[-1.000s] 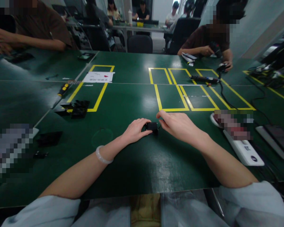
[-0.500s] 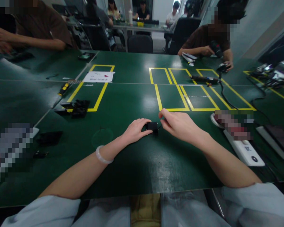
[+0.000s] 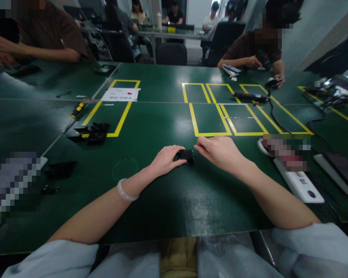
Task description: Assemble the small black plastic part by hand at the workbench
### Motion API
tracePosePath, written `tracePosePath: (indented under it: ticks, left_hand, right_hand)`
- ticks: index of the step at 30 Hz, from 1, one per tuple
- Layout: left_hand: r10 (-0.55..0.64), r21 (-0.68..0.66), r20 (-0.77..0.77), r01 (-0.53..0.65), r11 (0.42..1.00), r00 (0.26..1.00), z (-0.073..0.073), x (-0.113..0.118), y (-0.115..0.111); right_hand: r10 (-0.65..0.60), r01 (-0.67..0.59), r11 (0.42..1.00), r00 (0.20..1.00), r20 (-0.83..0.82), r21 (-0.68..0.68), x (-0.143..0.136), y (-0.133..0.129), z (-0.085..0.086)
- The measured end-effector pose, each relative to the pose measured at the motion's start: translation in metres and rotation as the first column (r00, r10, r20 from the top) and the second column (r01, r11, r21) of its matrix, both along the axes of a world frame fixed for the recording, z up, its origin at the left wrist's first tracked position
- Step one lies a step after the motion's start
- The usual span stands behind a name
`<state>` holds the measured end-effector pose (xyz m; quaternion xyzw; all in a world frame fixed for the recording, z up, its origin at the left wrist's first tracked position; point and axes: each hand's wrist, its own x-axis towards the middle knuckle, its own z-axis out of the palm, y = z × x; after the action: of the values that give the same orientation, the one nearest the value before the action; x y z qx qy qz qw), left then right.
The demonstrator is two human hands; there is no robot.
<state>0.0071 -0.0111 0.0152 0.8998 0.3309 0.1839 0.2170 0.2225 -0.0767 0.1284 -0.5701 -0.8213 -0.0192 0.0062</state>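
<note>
My left hand [image 3: 166,160] grips a small black box-like part [image 3: 186,155] between thumb and fingers, on the green table [image 3: 150,208]. Just to the right of the part is my right hand [image 3: 219,152], its fingers pinched together at the part's right side. A thin dark piece shows near the right fingertips; whether they hold it is too small to tell.
Black parts [image 3: 94,133] and a yellow-black tool [image 3: 78,109] lie at the left. A white power strip [image 3: 300,181] is at the right. A black electric screwdriver [image 3: 251,97] lies beyond. People sit across the table.
The fingers of my right hand have closed together and dipped slightly by the black part. My left hand keeps its hold on the part.
</note>
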Motion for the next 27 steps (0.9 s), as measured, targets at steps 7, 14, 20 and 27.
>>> tracePosePath:
  ticks: [7,14,20,27]
  left_hand:
    - [-0.002,0.0,-0.006,0.002,1.0,1.0,-0.001,0.001,0.001]
    - [-0.007,-0.001,-0.001,0.007,1.0,1.0,0.0,0.001,0.0]
    - [-0.012,0.005,0.002,0.012,1.0,1.0,-0.001,0.001,0.0]
    - [-0.008,0.0,-0.013,0.008,1.0,1.0,0.001,0.001,0.0]
  right_hand:
    - [0.036,-0.029,0.999,0.977,-0.211,0.036,0.006,0.006,-0.002]
    - [-0.046,0.069,0.995,0.963,-0.265,0.078,0.011,0.021,-0.013]
    - [-0.066,0.09,0.992,0.965,-0.254,0.085,0.011,0.022,-0.015]
    - [-0.071,0.093,0.992,0.968,-0.24,0.085,0.012,0.026,-0.019]
